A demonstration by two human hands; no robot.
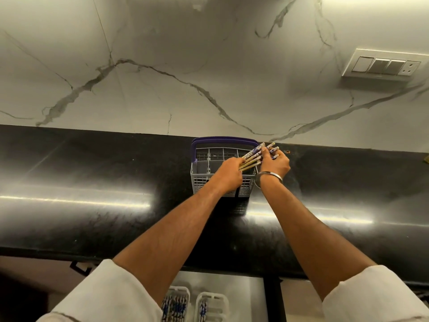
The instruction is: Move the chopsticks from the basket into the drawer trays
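Observation:
A grey plastic cutlery basket point(200, 180) with a purple handle stands on the black counter against the wall. Over its right side I hold a bundle of several wooden chopsticks point(251, 156) with blue-patterned tops, tilted up to the right. My left hand point(229, 174) grips their lower ends. My right hand point(275, 162), with a metal bangle on the wrist, closes its fingers on their upper ends. Below the counter edge, two white trays point(210, 305) lie in an open steel drawer. The left tray point(177, 303) holds several chopsticks, the right one a few.
The glossy black counter point(92, 205) runs the full width, with a marble wall behind it. A switch panel point(383, 65) sits on the wall at upper right. A black drawer handle point(79, 267) shows under the counter at left.

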